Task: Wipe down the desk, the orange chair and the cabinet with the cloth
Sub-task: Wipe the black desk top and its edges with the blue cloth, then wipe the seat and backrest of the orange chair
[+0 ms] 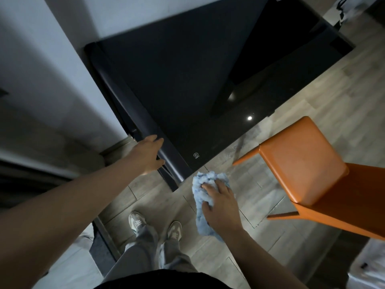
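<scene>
A black glossy desk fills the upper middle of the head view, its near corner pointing at me. My left hand rests on the desk's rounded left edge, fingers over the top and thumb below. My right hand grips a fluffy light blue cloth in the air just below the desk's corner, apart from it. The orange chair stands to the right, its back towards the desk. No cabinet can be made out.
A white wall runs along the desk's left side. My feet in grey trainers stand on the grey wood-look floor. White objects sit at the bottom right, a dark object low on the left.
</scene>
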A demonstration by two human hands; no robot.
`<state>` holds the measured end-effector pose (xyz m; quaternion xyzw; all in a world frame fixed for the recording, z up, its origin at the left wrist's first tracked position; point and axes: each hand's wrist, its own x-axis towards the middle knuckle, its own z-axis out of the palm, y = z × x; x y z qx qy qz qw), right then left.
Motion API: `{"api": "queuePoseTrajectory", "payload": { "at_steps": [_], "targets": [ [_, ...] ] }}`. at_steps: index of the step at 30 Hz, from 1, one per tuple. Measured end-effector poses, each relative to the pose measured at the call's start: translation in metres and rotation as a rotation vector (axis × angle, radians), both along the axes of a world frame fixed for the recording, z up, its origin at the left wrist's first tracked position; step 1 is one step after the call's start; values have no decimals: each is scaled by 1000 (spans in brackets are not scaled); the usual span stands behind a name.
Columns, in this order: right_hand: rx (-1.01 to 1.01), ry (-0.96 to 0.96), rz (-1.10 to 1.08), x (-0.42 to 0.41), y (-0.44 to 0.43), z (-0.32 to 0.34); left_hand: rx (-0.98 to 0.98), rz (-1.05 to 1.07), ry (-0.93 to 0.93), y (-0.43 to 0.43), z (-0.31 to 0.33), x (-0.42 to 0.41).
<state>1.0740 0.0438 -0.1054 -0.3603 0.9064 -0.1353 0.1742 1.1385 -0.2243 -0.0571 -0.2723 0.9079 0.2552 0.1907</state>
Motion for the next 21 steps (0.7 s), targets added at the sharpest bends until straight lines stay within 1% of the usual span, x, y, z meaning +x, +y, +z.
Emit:
{"api": "queuePoseTrajectory", "payload": {
  "at_steps": [7, 12, 16, 21],
  "targets": [
    [-9, -35, -142, -16, 37, 17, 78, 61, 13, 50, 29, 11],
    [-96, -18, -175, -20, 46, 32, 118, 100, -13, 76, 47, 13],
    [-179, 17, -257, -23, 48, 54, 117, 75, 44, 90, 69, 9],
    [-266, 89, -330, -25, 51, 94, 175, 23, 171, 99, 97, 1]
  ]
}}
